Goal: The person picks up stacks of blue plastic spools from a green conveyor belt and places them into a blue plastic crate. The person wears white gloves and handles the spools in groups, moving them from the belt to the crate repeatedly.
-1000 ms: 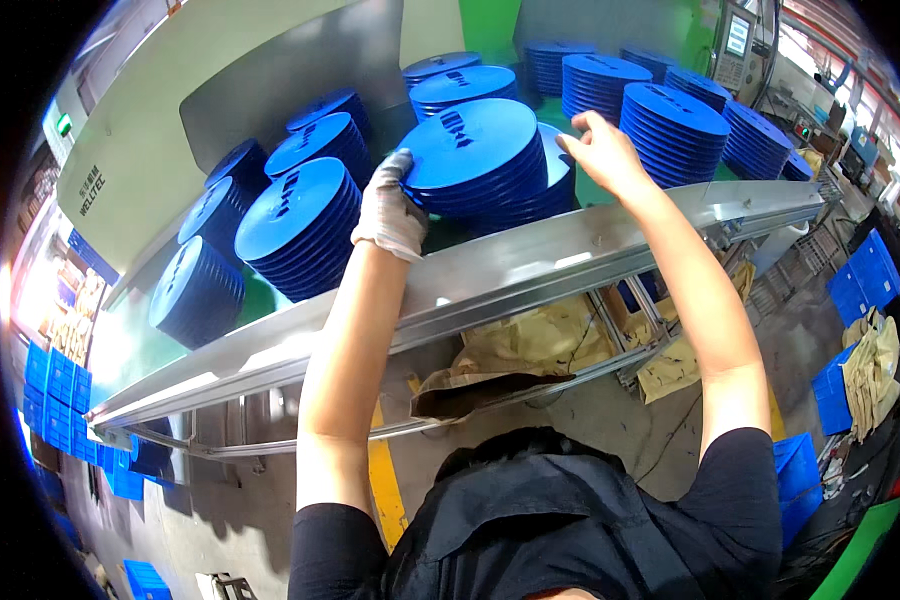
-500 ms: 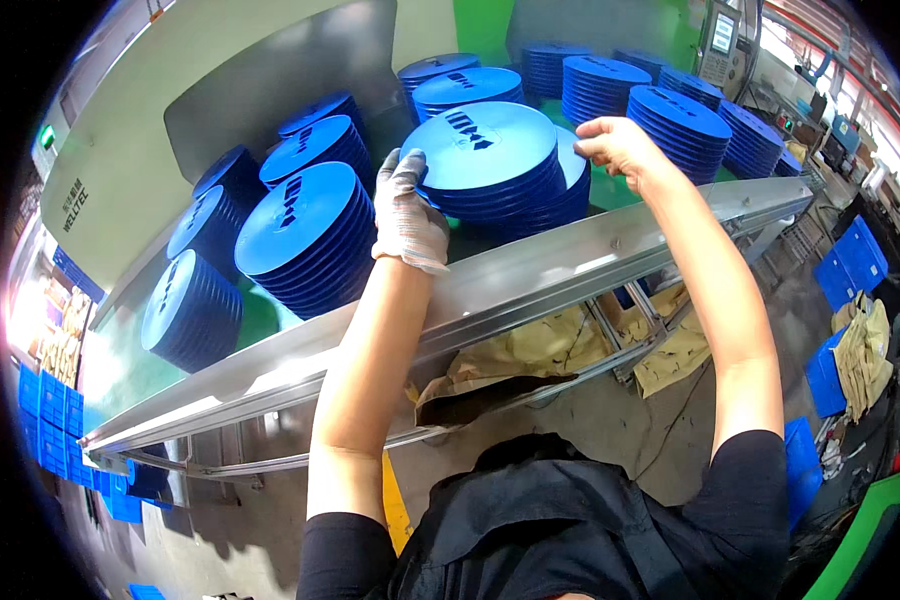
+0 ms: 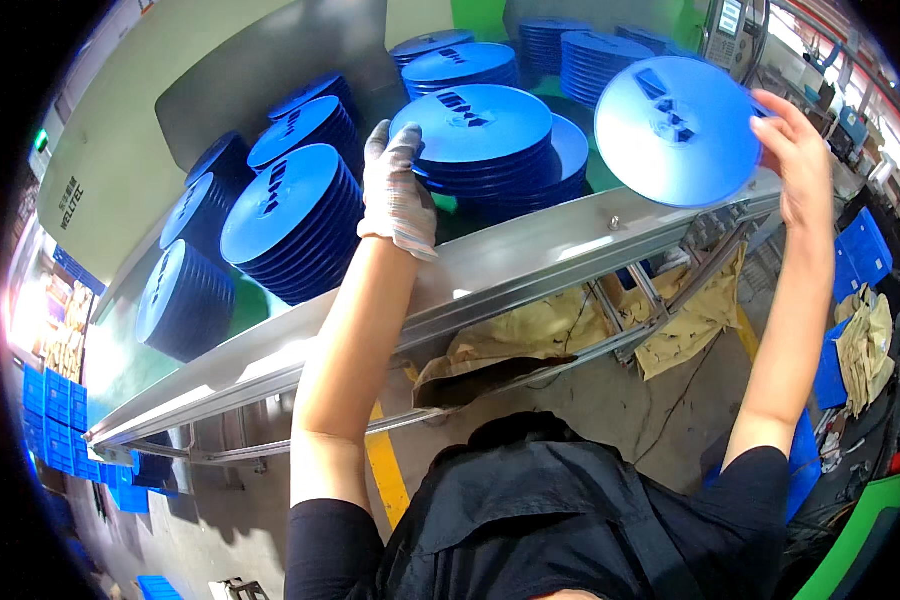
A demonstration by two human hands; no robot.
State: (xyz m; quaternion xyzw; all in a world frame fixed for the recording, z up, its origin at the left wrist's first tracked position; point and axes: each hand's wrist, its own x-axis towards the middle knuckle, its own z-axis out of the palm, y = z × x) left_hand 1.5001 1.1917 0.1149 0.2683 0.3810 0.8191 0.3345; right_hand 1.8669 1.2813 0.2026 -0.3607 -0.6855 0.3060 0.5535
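**A:** ok, biggest stuff first. There's a long green table (image 3: 150, 150) with a bare metal rail (image 3: 530, 265) running diagonally along its near edge. On it sit loads of stacks of flat blue discs. One big stack (image 3: 290, 225) is left of centre, another (image 3: 185, 300) lies further left, and more rows (image 3: 590, 55) run off toward the far end.

**B:** and the floor under it?

**A:** grey concrete with a yellow line (image 3: 385, 475), crumpled brown paper (image 3: 560, 335) below the rail, and blue trays (image 3: 50, 435) piled at the far left.

**B:** so what are the hands actually on?

**A:** the left hand (image 3: 398, 190) has a white work glove. It's resting against the left side of the middle stack (image 3: 480, 145), fingers together and flat on the disc edges, palm side in. Not pinching anything, as far as I can see.

**B:** right one?

**A:** the right hand (image 3: 800, 155) is bare. It's holding a single blue disc (image 3: 678, 130) by its right rim, fingers curled round the edge. That disc is lifted clear of the stacks and tilted toward the camera, up in the air just right of the middle stack and above the rail. You can see the slots around its hub.
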